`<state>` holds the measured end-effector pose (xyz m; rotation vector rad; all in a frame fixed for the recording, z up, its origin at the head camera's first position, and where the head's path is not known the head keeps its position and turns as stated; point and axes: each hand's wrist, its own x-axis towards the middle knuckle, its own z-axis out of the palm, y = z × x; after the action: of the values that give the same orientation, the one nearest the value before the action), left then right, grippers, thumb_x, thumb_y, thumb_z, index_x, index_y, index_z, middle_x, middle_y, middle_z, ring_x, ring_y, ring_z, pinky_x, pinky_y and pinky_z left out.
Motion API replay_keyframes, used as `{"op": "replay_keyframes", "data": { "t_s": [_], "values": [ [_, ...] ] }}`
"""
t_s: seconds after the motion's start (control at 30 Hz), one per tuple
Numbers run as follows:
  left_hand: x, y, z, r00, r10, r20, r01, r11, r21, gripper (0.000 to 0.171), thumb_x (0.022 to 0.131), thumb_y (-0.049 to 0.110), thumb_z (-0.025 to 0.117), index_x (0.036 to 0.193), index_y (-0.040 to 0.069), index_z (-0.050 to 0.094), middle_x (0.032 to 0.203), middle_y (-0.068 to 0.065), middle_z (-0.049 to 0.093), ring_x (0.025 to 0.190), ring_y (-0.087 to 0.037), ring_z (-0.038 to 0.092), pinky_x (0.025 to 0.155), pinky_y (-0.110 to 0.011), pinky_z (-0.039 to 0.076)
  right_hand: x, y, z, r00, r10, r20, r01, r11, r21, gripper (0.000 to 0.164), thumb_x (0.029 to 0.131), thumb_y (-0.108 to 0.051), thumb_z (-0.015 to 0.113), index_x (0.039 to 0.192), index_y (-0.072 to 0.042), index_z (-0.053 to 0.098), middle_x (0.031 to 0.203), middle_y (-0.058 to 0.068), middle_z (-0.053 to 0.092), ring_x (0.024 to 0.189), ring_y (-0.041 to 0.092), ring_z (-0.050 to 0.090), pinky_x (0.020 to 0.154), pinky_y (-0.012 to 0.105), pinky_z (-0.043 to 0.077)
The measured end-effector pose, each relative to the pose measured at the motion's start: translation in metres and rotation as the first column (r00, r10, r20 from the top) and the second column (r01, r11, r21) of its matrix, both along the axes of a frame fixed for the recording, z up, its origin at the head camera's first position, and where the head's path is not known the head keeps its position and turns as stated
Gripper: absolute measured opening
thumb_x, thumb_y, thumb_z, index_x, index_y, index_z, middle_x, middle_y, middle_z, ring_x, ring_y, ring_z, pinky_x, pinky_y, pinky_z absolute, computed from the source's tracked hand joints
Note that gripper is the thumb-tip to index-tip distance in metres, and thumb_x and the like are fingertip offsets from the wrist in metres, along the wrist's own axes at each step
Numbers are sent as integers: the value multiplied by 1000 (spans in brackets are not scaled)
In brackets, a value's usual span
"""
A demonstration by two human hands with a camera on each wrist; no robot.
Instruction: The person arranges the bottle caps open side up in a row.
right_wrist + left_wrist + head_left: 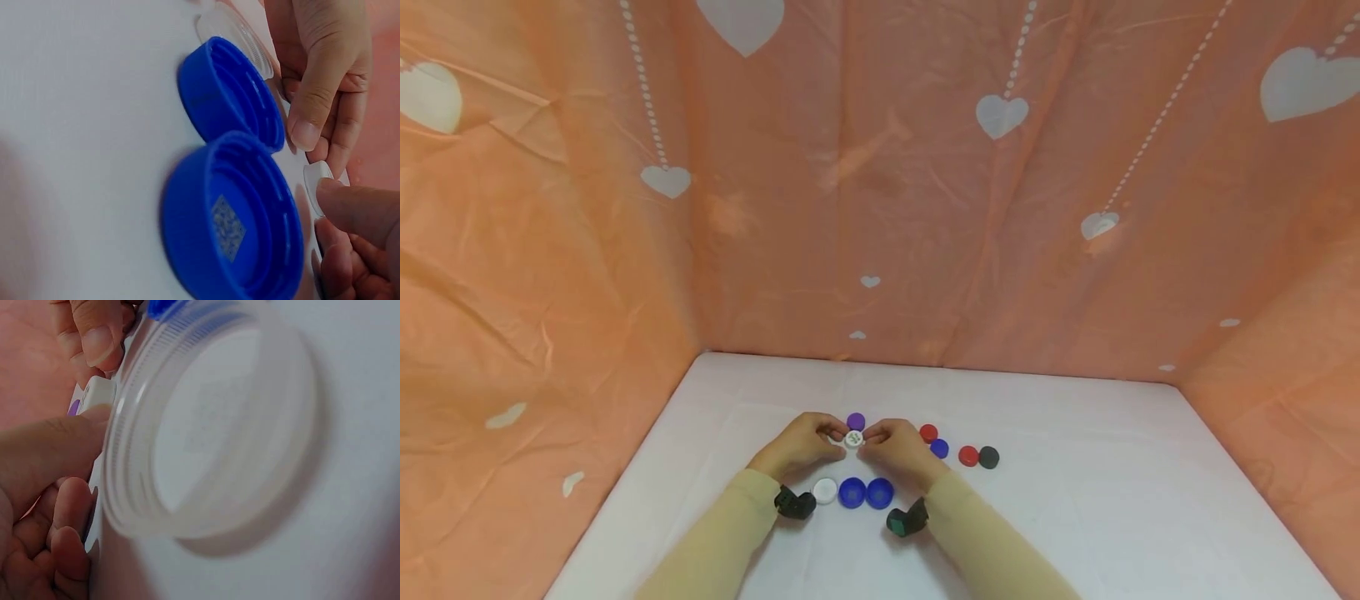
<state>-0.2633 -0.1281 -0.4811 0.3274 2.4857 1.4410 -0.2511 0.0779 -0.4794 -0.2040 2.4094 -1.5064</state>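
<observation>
A small white bottle cap [853,439], printed on top, sits between the fingertips of my two hands. My left hand [805,443] pinches it from the left, its thumb against the side of the cap in the left wrist view. From the right, my right hand [901,450] grips the same cap, the thumb overlapping it in the right wrist view. Right behind it lies a purple cap [856,421]. Nearer the body, between my wrists, a clear whitish cap [215,525] and two blue caps [852,492] [181,231] stand in a row with their hollow sides up.
To the right of my right hand lie a red cap [928,432] and a blue cap [939,448]. Farther right, another red cap [968,456] sits beside a dark cap [988,457]. Orange curtains [917,208] with white hearts enclose the white table [1097,500].
</observation>
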Motion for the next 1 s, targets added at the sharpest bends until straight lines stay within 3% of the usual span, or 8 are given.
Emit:
{"op": "replay_keyframes", "data": {
  "t_s": [0.6,1.0],
  "values": [
    [5,5,2,1000,27,-2,-27,999,46,21,76,1,78,96,2,70,82,-5,60,76,-17,52,70,-30,42,0,-3,0,1000,-4,26,4,1000,13,11,85,-18,76,92,-14,69,85,2,64,84,20,57,79,35,45],
    [-2,3,0,999,-8,47,7,1000,28,19,83,14,77,101,10,72,89,0,65,90,-17,56,84,-36,42,-3,1,0,999,6,32,-7,1000,15,8,88,-20,72,94,-15,70,92,-1,64,91,20,54,86,40,42]
  ]
}}
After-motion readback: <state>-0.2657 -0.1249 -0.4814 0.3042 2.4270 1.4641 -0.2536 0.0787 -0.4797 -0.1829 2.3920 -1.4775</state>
